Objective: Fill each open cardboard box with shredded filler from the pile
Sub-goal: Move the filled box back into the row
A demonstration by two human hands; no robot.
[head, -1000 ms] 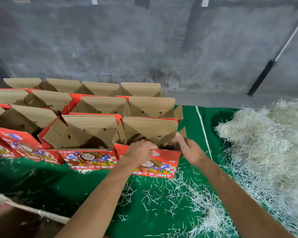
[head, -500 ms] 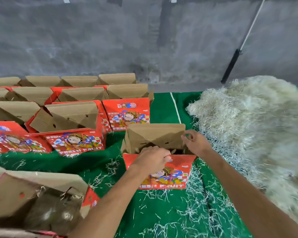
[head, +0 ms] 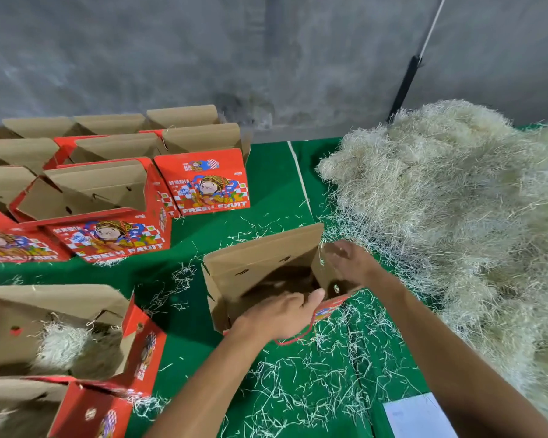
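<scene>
One open cardboard box (head: 260, 267) stands on the green cloth (head: 266, 191) in front of the person, set apart from the others and turned at a slant, its brown flaps up and its inside dark and without filler as far as can be seen. The left hand (head: 279, 314) rests on the near rim of this box, fingers curled over the edge and thumb pointing toward the far side, so it grips the wall. The right hand (head: 350, 263) is at the box's right-hand flap, blurred; its fingers look spread and fairly straight beside the flap, and whether they touch it cannot be told. A red cord handle (head: 298, 336) loops out below the left hand.

Just right of the box begins the pile of shredded filler (head: 456, 200), pale and straw-like, heaped high along the right side of the cloth, with loose strands (head: 314, 384) scattered over the green around the box and toward the near edge.

To the left, well apart, rows of red boxes (head: 108, 216) printed "FRESH FRUIT" stand open in ranks toward the grey wall (head: 171, 58). Nearer, at the lower left, two boxes with filler (head: 64, 343) sit one before the other. A white sheet (head: 418, 415) lies at the lower right corner of the cloth. A dark-handled pole (head: 405, 83) leans against the wall behind the pile.
</scene>
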